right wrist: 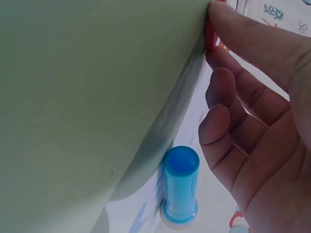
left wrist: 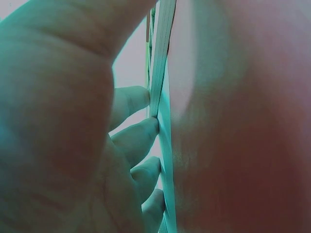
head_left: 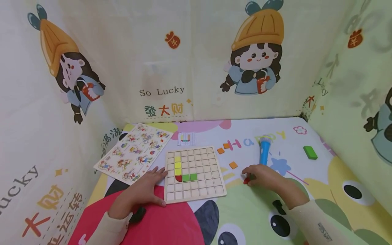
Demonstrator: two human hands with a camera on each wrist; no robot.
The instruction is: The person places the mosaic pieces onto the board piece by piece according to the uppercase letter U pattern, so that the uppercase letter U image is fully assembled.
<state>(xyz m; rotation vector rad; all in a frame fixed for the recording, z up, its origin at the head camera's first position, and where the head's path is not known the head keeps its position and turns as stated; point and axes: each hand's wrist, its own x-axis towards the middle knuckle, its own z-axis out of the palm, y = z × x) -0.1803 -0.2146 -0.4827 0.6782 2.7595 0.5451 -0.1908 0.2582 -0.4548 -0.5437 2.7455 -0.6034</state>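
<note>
A wooden grid board lies flat on the table. Yellow tiles run down one column, with a red rounded tile at the bottom and green tiles beside it. My left hand rests at the board's left edge, its fingers spread and the thumb near the lower left corner. To the right of the board, my right hand pinches a small red block between thumb and index finger, low over the table. The other fingers curl loosely and hold nothing.
A blue microphone-shaped toy lies beyond my right hand. Small orange tiles are scattered right of the board, and a green block sits farther right. A sheet of cartoon figures and a small pattern card lie behind.
</note>
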